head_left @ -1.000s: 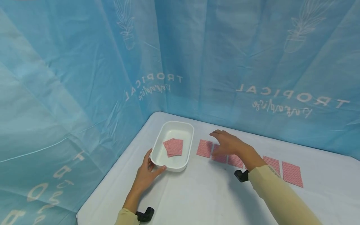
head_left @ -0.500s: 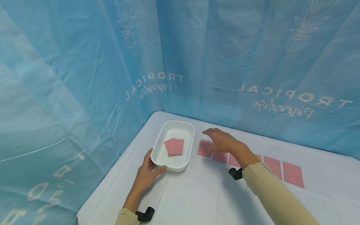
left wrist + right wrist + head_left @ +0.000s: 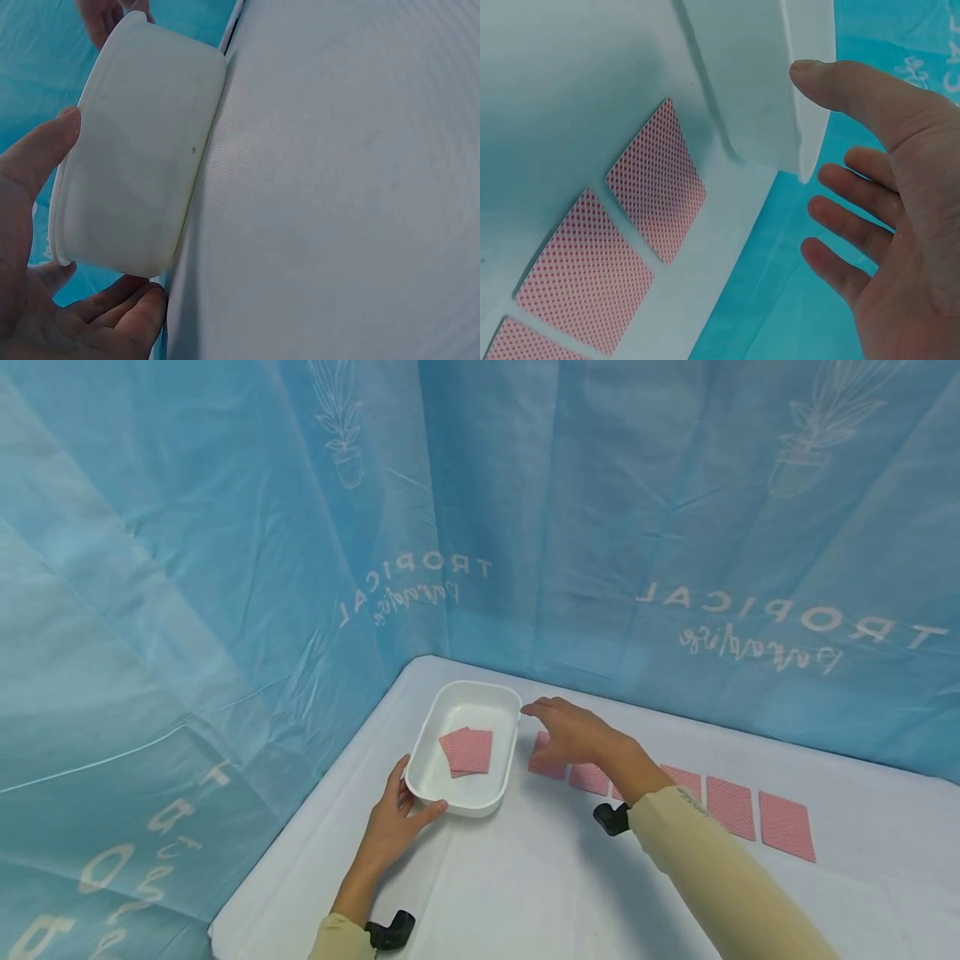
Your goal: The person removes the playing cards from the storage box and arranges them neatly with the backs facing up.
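Observation:
A white plastic tub [image 3: 468, 710] stands at the left of the table with red-patterned playing cards [image 3: 474, 753] overlapping on its bottom. My left hand [image 3: 390, 828] holds its near left corner, thumb on one side and fingers on the other; the left wrist view has the tub's outer wall [image 3: 142, 150] between them. My right hand [image 3: 573, 735] hovers over the left end of a row of face-down playing cards [image 3: 786, 827]. Its thumb comes up to the tub's right rim; whether they touch I cannot tell. Its fingers are spread and hold nothing. The right arm hides part of the row.
The table [image 3: 510, 893] has a white cover. Blue curtains [image 3: 600, 527] with white print hang behind and to the left of it. A black wrist mount [image 3: 611, 819] sticks out below the right wrist, another wrist mount [image 3: 392, 931] beside the left.
My right hand has moved left over the card row, from above the second card to the tub's right rim. The left hand stays at the tub's corner.

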The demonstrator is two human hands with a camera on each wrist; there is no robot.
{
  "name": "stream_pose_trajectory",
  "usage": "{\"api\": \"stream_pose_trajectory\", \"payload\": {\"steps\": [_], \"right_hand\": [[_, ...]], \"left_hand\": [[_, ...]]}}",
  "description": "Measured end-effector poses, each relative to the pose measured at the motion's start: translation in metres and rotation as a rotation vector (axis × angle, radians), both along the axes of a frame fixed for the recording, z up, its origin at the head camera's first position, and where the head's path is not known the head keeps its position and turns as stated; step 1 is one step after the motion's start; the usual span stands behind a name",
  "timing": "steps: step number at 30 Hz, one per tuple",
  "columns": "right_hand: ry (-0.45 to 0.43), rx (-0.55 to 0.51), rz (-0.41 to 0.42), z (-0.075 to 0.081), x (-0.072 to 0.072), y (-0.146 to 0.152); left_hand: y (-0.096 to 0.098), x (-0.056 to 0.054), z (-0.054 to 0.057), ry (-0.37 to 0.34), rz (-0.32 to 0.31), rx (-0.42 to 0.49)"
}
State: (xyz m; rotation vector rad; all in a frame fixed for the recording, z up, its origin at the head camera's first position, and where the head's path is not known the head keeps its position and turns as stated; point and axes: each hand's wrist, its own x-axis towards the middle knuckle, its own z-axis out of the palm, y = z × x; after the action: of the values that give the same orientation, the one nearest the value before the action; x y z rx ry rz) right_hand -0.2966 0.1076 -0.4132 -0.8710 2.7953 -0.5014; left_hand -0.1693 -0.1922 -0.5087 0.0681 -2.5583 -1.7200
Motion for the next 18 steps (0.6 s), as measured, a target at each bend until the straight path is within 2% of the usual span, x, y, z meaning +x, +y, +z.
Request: {"api": "stream_pose_trajectory", "payload": {"steps": [18], "right_hand": [[0.011,0.068,0.076,-0.003,-0.005,-0.046]], "left_hand": [[0.000,-0.001,-0.002,0.008,0.005,0.011]]}}
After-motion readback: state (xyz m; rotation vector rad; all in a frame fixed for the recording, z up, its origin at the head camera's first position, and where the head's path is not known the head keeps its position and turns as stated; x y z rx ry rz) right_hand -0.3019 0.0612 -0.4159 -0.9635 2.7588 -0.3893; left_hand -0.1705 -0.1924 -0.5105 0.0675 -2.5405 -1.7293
